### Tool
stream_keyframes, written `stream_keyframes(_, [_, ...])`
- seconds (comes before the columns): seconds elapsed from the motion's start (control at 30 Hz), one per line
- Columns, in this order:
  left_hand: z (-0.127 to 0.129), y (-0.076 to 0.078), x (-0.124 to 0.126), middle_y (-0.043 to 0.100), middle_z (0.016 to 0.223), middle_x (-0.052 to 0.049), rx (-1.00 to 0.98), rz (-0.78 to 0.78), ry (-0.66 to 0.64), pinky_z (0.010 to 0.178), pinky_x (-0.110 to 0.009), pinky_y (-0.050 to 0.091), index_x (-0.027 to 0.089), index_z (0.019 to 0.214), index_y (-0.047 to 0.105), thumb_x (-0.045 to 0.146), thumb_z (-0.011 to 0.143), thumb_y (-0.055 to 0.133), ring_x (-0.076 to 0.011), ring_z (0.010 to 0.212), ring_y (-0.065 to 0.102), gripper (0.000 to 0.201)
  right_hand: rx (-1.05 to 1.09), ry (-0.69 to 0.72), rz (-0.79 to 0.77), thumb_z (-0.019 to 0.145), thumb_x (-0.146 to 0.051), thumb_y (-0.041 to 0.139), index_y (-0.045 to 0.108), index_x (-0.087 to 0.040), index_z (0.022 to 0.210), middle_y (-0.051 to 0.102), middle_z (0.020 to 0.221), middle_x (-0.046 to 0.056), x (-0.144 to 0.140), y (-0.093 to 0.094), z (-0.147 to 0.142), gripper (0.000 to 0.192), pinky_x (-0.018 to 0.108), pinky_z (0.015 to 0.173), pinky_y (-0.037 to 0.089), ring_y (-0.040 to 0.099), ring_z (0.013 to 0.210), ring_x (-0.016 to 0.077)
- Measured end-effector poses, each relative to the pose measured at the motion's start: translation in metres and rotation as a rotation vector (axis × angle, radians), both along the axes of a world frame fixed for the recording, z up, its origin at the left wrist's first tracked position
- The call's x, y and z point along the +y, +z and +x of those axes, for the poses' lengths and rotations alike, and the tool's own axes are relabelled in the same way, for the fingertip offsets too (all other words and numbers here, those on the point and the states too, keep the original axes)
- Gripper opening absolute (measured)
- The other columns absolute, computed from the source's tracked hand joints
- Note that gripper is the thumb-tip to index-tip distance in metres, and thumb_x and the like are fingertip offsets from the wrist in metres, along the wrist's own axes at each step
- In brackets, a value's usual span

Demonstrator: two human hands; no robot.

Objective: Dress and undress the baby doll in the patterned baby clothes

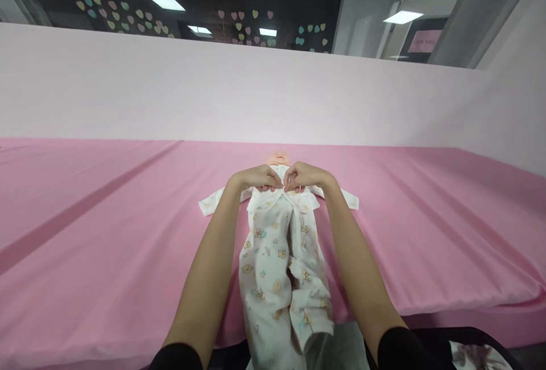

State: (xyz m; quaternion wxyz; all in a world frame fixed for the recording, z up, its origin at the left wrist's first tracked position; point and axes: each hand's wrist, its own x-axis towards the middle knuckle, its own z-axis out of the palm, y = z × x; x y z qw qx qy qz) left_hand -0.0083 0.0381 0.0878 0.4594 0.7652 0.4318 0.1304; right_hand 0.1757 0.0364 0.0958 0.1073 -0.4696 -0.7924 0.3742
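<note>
- Head view looks down along both of my bare forearms, which reach forward over a worktop [106, 233] covered in pink cloth.
- A baby doll [279, 158] lies on its back in the middle of that pink cloth, head pointing away from me; only the top of the head shows past my knuckles.
- It wears a white romper [277, 256] printed with small bears and pastel shapes, the legs of the garment running toward me and hanging over the near edge of the worktop.
- My left hand [256, 178] sits at the doll's chest, its grip pinched on the left front edge of the romper near the collar.
- My right hand [305, 176] is just beside it, fingertips almost touching those of the left, its grip pinched on the opposite front edge.
- Below my hands the romper's front lies open in a long gap down the middle.
- Both short sleeves of the romper spread out flat to either side, resting on the pink cloth.
- A pale pink wall [213, 91] rises behind the worktop, and above it a dark pane shows pastel heart stickers [123, 17] and bright ceiling lights [166, 1].
</note>
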Motion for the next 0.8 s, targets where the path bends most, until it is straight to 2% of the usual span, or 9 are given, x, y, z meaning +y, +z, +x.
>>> stream_keyframes(0.2, [0.002,0.002,-0.002,0.046,0.052,0.003,-0.003,0.006,0.009,0.044,-0.022,0.028,0.014,0.055,0.056,0.032,0.063,0.065,-0.0054,0.044,0.034,0.022,-0.025,-0.018,-0.040,0.068,-0.017,0.065,0.060,-0.013,0.070,0.058,0.060,-0.002,-0.002,0.001,-0.002,0.006,0.018,0.050,0.046,0.057,0.056,0.0083])
stream_keyframes(0.47, [0.005,-0.001,0.002,0.048,0.051,0.001,-0.017,0.050,-0.003,0.043,-0.020,0.030,0.013,0.056,0.056,0.028,0.065,0.063,-0.0061,0.045,0.039,0.018,-0.108,-0.076,-0.038,0.068,-0.015,0.061,0.060,-0.012,0.067,0.059,0.059,0.000,-0.005,0.003,-0.008,0.003,0.020,0.048,0.048,0.059,0.055,0.0112])
stream_keyframes(0.67, [0.009,0.001,-0.001,0.043,0.046,0.002,-0.122,0.059,-0.083,0.042,-0.019,0.030,0.012,0.051,0.051,0.022,0.068,0.058,-0.0045,0.041,0.037,0.021,-0.097,-0.137,0.058,0.062,-0.018,0.070,0.057,-0.012,0.054,0.056,0.048,0.002,-0.011,0.009,-0.008,0.016,0.019,0.047,0.048,0.057,0.050,0.0115])
stream_keyframes(0.8, [0.009,-0.001,0.001,0.046,0.048,0.002,-0.096,0.107,-0.058,0.041,-0.020,0.030,0.012,0.053,0.053,0.023,0.066,0.058,-0.0050,0.040,0.038,0.018,-0.097,-0.114,0.102,0.064,-0.025,0.068,0.056,-0.016,0.050,0.056,0.049,0.003,-0.015,0.011,-0.008,0.020,0.020,0.048,0.047,0.055,0.050,0.0110])
